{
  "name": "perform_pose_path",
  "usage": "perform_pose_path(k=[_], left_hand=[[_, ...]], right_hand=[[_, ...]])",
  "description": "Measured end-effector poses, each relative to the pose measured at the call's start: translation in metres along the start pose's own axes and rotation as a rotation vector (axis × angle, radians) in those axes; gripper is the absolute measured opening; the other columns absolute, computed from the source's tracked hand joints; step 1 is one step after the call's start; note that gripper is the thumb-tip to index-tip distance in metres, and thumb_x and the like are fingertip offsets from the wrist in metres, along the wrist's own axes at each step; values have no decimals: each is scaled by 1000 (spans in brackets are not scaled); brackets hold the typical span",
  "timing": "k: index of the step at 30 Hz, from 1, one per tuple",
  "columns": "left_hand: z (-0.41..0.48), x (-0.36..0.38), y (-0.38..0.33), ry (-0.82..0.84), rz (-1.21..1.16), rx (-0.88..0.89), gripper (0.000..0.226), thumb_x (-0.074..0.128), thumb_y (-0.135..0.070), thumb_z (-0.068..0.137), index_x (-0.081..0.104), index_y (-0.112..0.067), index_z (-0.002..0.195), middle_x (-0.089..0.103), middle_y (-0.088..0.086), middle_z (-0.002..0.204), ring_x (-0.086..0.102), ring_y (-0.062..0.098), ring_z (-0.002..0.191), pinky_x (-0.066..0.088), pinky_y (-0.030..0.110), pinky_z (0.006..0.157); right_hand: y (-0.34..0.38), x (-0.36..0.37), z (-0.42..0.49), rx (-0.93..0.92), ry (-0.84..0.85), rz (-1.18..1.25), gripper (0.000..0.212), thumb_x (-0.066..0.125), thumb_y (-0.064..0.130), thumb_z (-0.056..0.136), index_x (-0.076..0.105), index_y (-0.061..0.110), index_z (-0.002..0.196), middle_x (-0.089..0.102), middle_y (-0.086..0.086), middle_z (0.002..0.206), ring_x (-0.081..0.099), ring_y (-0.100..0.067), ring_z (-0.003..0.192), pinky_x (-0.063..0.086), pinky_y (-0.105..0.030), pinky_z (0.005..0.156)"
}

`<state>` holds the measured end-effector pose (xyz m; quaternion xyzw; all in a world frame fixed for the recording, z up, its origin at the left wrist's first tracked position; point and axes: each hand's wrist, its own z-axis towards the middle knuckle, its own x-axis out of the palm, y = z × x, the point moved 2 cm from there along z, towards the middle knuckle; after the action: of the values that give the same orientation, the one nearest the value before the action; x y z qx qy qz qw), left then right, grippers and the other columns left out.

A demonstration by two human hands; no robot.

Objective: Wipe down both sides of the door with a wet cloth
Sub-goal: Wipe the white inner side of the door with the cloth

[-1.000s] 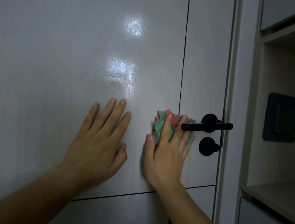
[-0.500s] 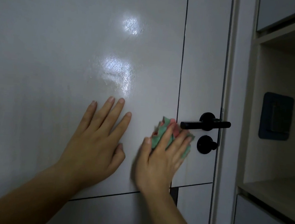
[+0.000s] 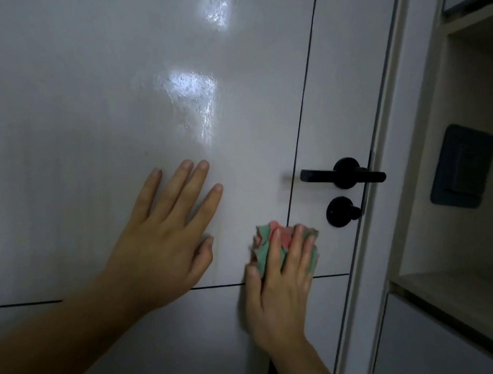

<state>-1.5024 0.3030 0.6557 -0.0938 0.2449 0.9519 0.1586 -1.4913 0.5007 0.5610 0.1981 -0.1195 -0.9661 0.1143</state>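
Note:
A glossy pale grey door with thin dark grooves fills most of the view, shut in its frame. Wet streaks shine on it near the top middle. My right hand presses a bunched green and pink cloth against the door, below and left of the black lever handle. A black lock knob sits just under the handle, above my fingertips. My left hand lies flat on the door with its fingers spread, to the left of the cloth.
The door frame runs down the right side. Beyond it stands a pale cabinet with an open niche; a dark rectangular plate is fixed to its back wall, above a wooden shelf.
My right hand has slid the cloth downward, from beside the lever handle to below the lock knob. My left hand has stayed flat on the door.

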Motion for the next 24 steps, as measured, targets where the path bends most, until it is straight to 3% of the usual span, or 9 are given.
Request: perform_pose_path(k=[6,14,20,24], left_hand=[[-11,7,-11,7,2,3,70,44,-37,95,40,-6,157,19,23,170,17,41,158,17,67,123],[-21,14,-22,14,26,-20,72,42,-39,95,35,-8,160,18,23,170,15,42,158,11,66,124],[-20,15,-26,7,36,-25,70,41,-39,96,36,-9,159,18,22,170,16,43,158,11,66,124],[-21,12,-23,30,32,-13,70,42,-39,95,37,-10,159,18,21,171,17,41,158,13,65,125]], right_hand=[[9,-19,69,-41,-76,29,66,13,54,105,-3,26,163,-14,-8,170,-18,-29,156,-9,-54,125],[-34,-4,-11,-64,30,-19,67,23,45,107,-8,27,163,-9,-14,171,-14,-35,157,-3,-59,125],[-33,-5,5,170,-49,78,68,12,52,106,-4,19,164,-15,-11,170,-18,-29,157,-9,-52,126],[-39,2,-23,70,5,2,69,13,53,106,-9,23,163,-18,-11,170,-18,-32,156,-13,-49,125]])
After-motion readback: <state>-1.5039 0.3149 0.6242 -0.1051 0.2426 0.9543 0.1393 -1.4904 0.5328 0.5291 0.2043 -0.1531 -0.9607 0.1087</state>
